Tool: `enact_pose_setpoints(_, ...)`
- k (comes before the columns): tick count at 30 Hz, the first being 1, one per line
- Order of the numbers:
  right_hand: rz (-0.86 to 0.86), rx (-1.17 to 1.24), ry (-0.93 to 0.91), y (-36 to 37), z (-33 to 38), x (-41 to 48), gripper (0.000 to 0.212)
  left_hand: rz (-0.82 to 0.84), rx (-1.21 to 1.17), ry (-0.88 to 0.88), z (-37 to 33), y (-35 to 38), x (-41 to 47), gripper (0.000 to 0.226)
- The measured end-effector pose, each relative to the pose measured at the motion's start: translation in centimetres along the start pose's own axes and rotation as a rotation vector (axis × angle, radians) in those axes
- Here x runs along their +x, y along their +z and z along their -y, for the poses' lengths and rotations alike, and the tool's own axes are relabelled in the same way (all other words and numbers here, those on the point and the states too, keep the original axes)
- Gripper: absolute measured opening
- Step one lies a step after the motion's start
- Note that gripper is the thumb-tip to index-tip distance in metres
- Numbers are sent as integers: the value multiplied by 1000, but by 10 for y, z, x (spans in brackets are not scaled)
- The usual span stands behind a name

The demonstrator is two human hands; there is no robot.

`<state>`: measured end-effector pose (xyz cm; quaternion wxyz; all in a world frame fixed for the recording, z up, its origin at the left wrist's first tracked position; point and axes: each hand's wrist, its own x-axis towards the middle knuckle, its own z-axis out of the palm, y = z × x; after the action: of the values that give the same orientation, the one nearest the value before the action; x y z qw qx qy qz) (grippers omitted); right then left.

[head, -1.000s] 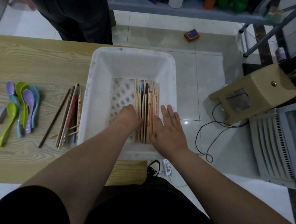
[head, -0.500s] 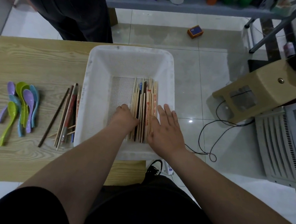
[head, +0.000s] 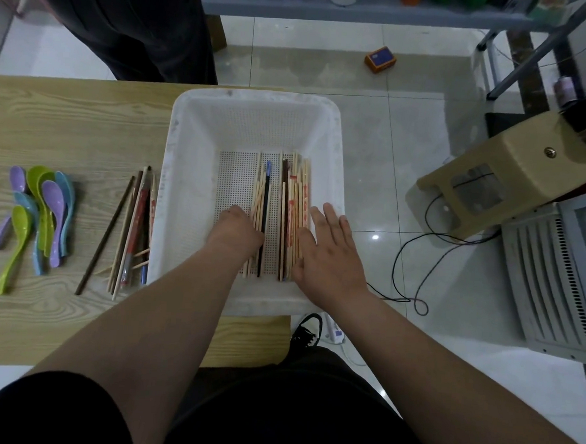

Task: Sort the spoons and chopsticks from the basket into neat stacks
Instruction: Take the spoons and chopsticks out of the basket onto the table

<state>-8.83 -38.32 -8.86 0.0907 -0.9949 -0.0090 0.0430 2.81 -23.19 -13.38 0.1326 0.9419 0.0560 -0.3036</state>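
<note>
A white perforated basket (head: pixel 188 119) sits at the right end of the wooden table (head: pixel 68 119). Inside it the chopsticks lie in two bunches with a gap between them: a left bunch (head: pixel 261 192) and a right bunch (head: pixel 296 194). My left hand (head: pixel 236 233) is in the basket with its fingers curled down onto the left bunch. My right hand (head: pixel 330 255) lies flat with spread fingers against the right bunch. On the table left of the basket lie a row of sorted chopsticks (head: pixel 133 225) and a pile of coloured spoons (head: pixel 42 203).
A person in dark clothes (head: pixel 132 23) stands at the table's far edge. Right of the basket is tiled floor with a tan plastic stool (head: pixel 507 173), a black cable (head: pixel 416 263), a white slatted appliance (head: pixel 555 282) and a small orange box (head: pixel 380 59).
The single bunch of chopsticks in the basket has split in two. My left hand drew its part to the left while my right hand stayed on the right part.
</note>
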Motion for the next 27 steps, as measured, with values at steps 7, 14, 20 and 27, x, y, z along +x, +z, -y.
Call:
enact_pose_setpoints(7,13,4,2,1,0,0,59,-44,82,16,-1,9,-6,84)
enact_pose_setpoints(14,10,1,0,0,0,0,59,50,137,-6,3,-3,-3,43)
enact_pose_setpoints(20,18,-2,-2,1,0,-1,58,83,243,25,-2,-3,-1,28)
enact_pose_setpoints(27,45,-4,1,0,0,-1,56,-19,195,95,10,-1,-5,27)
